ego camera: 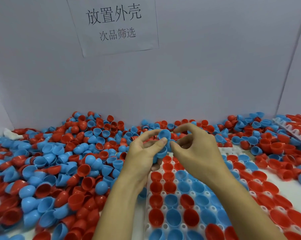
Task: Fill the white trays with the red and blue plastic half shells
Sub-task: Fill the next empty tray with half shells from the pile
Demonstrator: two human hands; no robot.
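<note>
My left hand grips a stack of blue half shells above the far end of the white tray. Its thumb and forefinger hold the top blue shell. My right hand is just to the right, thumb and fingertips curled at that same stack, pinching a blue shell edge. The tray in front of me holds red and blue shells, open side up, in most of its pockets. A few pockets at its far right end show bare white.
A deep pile of loose red and blue half shells covers the table to the left and along the back wall. A second filled white tray lies tilted at the far right. A paper sign hangs on the grey wall.
</note>
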